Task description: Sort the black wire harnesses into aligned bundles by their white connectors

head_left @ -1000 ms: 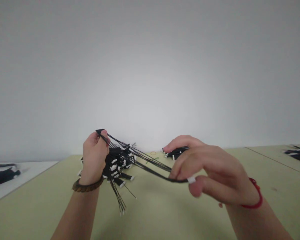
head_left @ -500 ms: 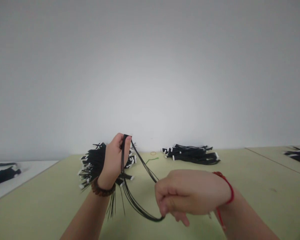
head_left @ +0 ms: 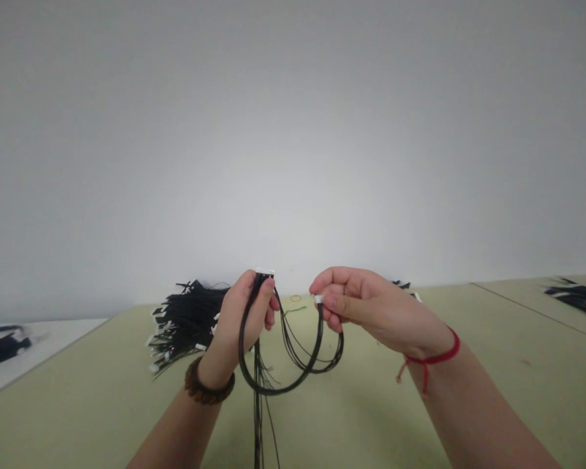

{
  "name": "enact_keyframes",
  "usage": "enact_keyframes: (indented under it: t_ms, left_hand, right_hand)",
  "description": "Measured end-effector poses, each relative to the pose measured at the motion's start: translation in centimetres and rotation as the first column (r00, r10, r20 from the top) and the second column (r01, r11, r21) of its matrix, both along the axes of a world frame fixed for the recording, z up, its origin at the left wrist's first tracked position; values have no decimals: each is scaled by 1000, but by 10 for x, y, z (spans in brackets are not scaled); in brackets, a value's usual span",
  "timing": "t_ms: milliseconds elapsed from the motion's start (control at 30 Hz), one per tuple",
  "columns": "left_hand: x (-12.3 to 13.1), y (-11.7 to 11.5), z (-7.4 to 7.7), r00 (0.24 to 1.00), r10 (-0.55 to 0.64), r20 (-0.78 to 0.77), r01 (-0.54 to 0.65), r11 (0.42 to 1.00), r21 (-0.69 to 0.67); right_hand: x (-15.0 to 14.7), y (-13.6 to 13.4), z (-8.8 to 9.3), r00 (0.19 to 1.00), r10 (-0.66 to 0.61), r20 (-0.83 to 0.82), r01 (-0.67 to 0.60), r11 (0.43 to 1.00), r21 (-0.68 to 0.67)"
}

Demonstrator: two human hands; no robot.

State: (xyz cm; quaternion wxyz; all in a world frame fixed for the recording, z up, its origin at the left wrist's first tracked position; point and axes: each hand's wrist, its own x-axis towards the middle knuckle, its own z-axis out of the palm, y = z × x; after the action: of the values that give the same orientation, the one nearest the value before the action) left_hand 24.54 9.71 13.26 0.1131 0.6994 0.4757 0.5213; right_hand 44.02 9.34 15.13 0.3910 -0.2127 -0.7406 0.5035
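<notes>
Pinched in my left hand [head_left: 247,309] is one end of a black wire harness [head_left: 280,392], with a white connector [head_left: 265,271] showing above the thumb. My right hand [head_left: 366,306] grips a small white connector [head_left: 318,299] between thumb and fingertips. Black wires curve down in loops between the two hands, and several loose wire ends [head_left: 258,417] hang below my left hand. Both hands are held above the table. Behind my left hand lies a pile of black wire harnesses [head_left: 190,319] with white connectors.
The yellow-green table [head_left: 102,391] meets a plain wall [head_left: 293,163]. A ring-shaped band [head_left: 295,298] and a green strip [head_left: 295,308] lie near the wall. Further harnesses [head_left: 573,296] rest at the right edge, others [head_left: 2,348] on a white surface at left. My right hand mostly hides another bundle.
My right hand has risen and turned, and a white connector now shows in its fingertips. My left hand has shifted slightly right, its white connector now visible. The wires form a new loop.
</notes>
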Motion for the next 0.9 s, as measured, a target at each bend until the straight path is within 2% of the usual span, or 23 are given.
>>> enact_keyframes:
  t_ms: [167, 333, 600, 733, 900]
  left_hand:
    - [13, -8, 0, 992, -116, 60, 119, 991, -58]
    - [21, -19, -3, 987, -153, 42, 155, 987, -47]
    - [24, -30, 1, 967, -245, 66, 250, 965, -82]
    - [24, -29, -1, 945, -315, 88, 324, 940, -110]
    - [25, -30, -4, 926, -347, 146, 370, 910, -187]
  right_hand:
    - [-11, 4, -5, 987, -153, -44, 158, 980, 124]
    - [-19, 4, -11, 952, -299, -69, 305, 903, 304]
    - [-18, -1, -8, 911, -413, -6, 370, 809, 456]
    - [-15, -4, -6, 915, -394, 88, 316, 834, 453]
    - [-11, -4, -7, 934, -336, 123, 292, 914, 283]
